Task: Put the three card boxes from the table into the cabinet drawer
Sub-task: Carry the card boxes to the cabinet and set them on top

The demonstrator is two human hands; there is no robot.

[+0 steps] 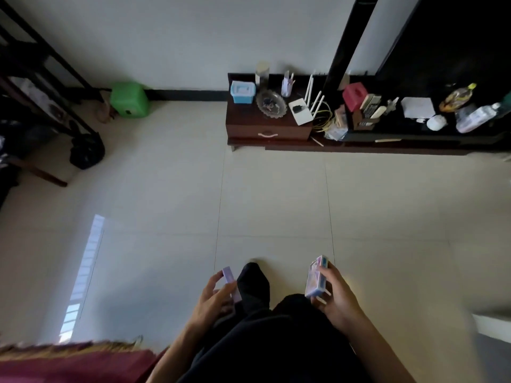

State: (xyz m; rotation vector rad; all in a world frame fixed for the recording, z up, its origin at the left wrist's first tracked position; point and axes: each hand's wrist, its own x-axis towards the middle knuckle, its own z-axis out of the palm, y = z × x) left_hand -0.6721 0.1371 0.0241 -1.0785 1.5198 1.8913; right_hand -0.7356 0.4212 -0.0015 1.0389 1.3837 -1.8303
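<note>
My left hand (pixel 214 295) grips one pale purple card box (pixel 230 278) low in the view, beside my dark trouser leg. My right hand (pixel 336 295) holds card boxes (pixel 316 279) stacked together, purple and blue; they look like two, but I cannot tell for sure. Far ahead across the tiled floor stands the low dark wooden cabinet (pixel 237 125). Its drawer (pixel 268 133), with a pale handle, is shut.
The cabinet top carries a blue plastic box (pixel 242 91), a glass dish (pixel 270 103), a white router (pixel 304 109), a red box and bottles. A green stool (pixel 129 99) sits by the wall. A black bag (pixel 87 150) lies left. A red cloth (pixel 74 366) fills the lower left.
</note>
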